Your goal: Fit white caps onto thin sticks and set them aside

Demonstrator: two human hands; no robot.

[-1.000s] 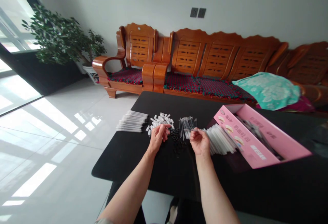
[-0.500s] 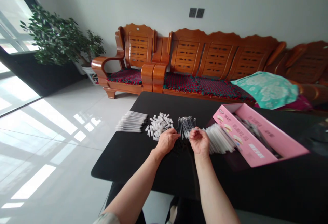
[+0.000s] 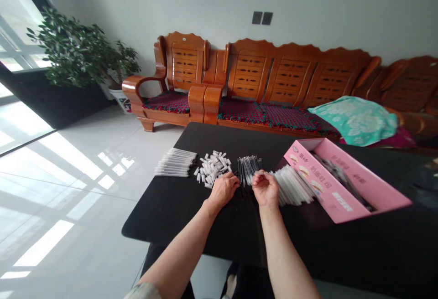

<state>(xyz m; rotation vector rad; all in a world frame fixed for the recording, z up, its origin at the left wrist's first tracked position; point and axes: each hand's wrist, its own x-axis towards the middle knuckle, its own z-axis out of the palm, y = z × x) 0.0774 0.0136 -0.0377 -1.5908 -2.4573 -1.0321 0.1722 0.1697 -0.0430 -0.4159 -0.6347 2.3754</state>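
Note:
My left hand (image 3: 224,189) is on the dark table, its fingers bent and pressed together beside a scatter of small black pieces (image 3: 241,195). What they pinch is hidden. Palm up, my right hand (image 3: 267,190) is curled closed; a pale sliver at its fingertips looks like the end of a clear pen barrel. Close to its right lies a row of translucent pen barrels (image 3: 294,185). Dark pen refills (image 3: 248,167) lie side by side beyond and between both hands. A pile of white pen caps (image 3: 212,166) is just past my left hand.
Capped pens (image 3: 176,162) lie in a row at the left of the black table (image 3: 178,212). A pink box (image 3: 328,189) with dark contents stands at the right. Behind are a wooden sofa (image 3: 253,73), a turquoise cloth (image 3: 359,119) and a potted plant (image 3: 82,53).
The fingers of my left hand have drawn in a little and lie lower over the black pieces. My right hand has barely shifted; the piles look the same.

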